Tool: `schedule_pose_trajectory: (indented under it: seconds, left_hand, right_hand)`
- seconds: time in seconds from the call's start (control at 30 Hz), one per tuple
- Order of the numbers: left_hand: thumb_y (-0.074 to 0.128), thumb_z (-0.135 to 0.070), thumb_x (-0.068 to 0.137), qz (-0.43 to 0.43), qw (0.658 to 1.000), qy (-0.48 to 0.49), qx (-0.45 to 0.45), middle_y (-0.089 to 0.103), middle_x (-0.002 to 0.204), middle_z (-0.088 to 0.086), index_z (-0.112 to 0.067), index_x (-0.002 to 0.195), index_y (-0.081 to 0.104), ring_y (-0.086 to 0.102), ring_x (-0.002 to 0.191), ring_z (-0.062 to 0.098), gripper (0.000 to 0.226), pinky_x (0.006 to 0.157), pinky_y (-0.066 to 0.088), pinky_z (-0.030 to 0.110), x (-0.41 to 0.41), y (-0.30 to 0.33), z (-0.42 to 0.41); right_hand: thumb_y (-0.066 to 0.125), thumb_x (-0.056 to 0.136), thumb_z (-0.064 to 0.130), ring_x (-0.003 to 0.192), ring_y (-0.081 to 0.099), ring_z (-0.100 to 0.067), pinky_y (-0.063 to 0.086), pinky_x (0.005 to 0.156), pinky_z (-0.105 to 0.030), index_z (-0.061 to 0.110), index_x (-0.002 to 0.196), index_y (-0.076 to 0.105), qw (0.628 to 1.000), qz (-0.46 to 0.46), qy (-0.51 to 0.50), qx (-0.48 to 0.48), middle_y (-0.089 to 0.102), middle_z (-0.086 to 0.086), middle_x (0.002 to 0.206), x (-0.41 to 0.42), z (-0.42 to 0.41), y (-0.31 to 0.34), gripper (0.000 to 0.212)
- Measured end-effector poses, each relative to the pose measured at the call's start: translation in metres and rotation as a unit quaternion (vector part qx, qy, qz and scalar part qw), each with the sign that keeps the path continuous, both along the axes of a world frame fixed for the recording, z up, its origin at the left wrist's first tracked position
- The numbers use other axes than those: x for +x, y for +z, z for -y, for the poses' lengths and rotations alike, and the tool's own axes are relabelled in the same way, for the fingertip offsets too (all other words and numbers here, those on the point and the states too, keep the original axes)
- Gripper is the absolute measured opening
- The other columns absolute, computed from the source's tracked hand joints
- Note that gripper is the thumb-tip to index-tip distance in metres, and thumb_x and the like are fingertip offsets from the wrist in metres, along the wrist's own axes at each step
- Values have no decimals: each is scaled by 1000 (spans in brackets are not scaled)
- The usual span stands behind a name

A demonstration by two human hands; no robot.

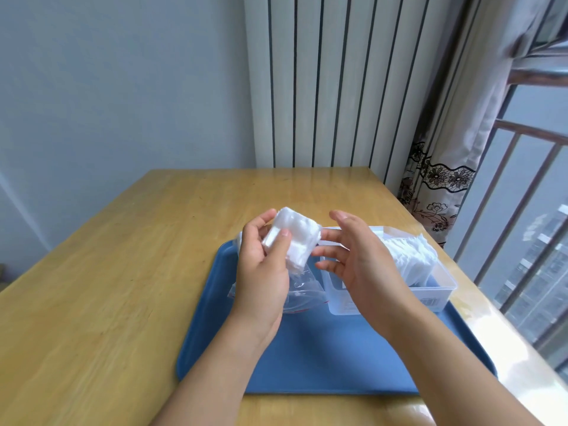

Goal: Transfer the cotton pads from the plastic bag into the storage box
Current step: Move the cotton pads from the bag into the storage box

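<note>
My left hand [264, 265] grips a white stack of cotton pads [296, 238] above the blue tray [307, 364], thumb across the front of the stack. A clear plastic bag [302, 295] with a red zip line lies on the tray under that hand, partly hidden by it. My right hand [359, 259] hovers just right of the stack with fingers spread, holding nothing. Behind it, the clear storage box [436, 290] stands on the tray's right side with a row of cotton pads [412, 256] upright inside.
The tray sits on a wooden table [123, 272], near its front right. A white radiator [338, 81] stands behind the table. A curtain [445, 167] and a window with railings [528, 241] run along the right edge.
</note>
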State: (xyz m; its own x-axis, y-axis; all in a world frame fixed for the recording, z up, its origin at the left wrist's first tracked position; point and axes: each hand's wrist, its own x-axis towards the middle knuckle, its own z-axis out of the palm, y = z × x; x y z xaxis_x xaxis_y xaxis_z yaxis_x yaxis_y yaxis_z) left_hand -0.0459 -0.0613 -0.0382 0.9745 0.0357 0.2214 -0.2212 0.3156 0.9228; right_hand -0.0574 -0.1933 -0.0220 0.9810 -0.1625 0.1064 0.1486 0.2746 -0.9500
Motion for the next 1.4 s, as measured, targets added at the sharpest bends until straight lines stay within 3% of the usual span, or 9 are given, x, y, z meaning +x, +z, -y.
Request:
schedule_pose_trajectory:
  seconds: [0.2, 0.3, 0.53, 0.67, 0.87, 1.07, 1.2, 1.3, 1.4]
  left_hand:
    - [55, -20, 80, -27, 994, -110, 2, 61, 135, 14, -30, 130, 57, 61, 125, 25, 51, 112, 44, 44, -7, -1, 6]
    - [54, -25, 82, -16, 985, -164, 52, 64, 135, 2, -36, 136, 47, 60, 127, 15, 56, 114, 42, 37, -10, -4, 10]
    - [56, -18, 102, 14, 979, -151, 137, 64, 134, 2, -38, 143, 34, 65, 118, 10, 51, 103, 49, 30, -1, -7, 3]
    - [75, -26, 83, 53, 978, -105, 174, 67, 123, 2, -39, 137, 40, 69, 109, 18, 66, 92, 57, 35, 4, -12, 2]
    - [79, -35, 76, 124, 954, -41, 271, 53, 121, -28, -36, 137, 42, 60, 99, 8, 71, 70, 54, 25, -2, -15, 7]
    - [78, -33, 82, 164, 913, 19, 372, 44, 121, -31, -43, 126, 42, 56, 86, 10, 58, 69, 46, 17, -2, -24, 7]
    - [77, -27, 83, 239, 881, -1, 409, 48, 114, -23, -35, 111, 55, 54, 83, 6, 36, 68, 43, 11, -2, -20, 6]
    - [71, -34, 89, 268, 840, -63, 467, 50, 116, -24, -32, 92, 63, 57, 85, 11, 8, 73, 50, 30, -6, -19, 8]
    - [71, -38, 89, 247, 828, -71, 498, 43, 124, -27, -31, 84, 66, 52, 90, 5, 10, 80, 48, 30, -5, -22, 6]
  right_hand:
    - [66, 69, 84, 134, 55, -13, 37, 116, -47, 46, 140, 46, 997, -25, 38, -59, 62, 18, 137, -7, -12, -10, 83]
    - [60, 76, 80, 118, 47, 27, 33, 111, -29, 53, 149, 32, 993, 8, 53, -110, 57, 55, 105, -14, -14, -9, 83]
    - [82, 80, 28, 100, 71, -23, 56, 92, -41, 27, 126, 68, 971, 41, 37, -234, 73, -2, 112, -11, 18, 7, 48]
    - [83, 84, 17, 77, 71, -40, 57, 70, -47, 12, 101, 77, 954, 40, 47, -294, 76, -20, 93, -7, 38, 10, 19]
    - [67, 98, 18, 74, 74, -23, 63, 67, -38, -1, 101, 71, 978, -7, -42, -207, 77, -17, 88, 0, 42, 10, 20]
    - [58, 98, 30, 56, 73, -20, 48, 44, -28, 3, 97, 56, 928, -89, -78, -353, 73, -15, 80, 6, 30, -1, 28]
    - [58, 97, 31, 57, 74, -25, 61, 55, -41, 2, 95, 54, 900, -84, -90, -418, 71, -17, 84, 8, 33, -3, 29]
    - [57, 95, 34, 58, 73, -26, 61, 65, -51, 4, 91, 55, 870, -86, -105, -475, 71, -15, 79, 8, 33, -4, 30]
    - [59, 95, 29, 54, 74, -27, 61, 64, -53, -8, 91, 54, 891, -111, -97, -429, 68, -29, 82, 8, 38, 1, 37]
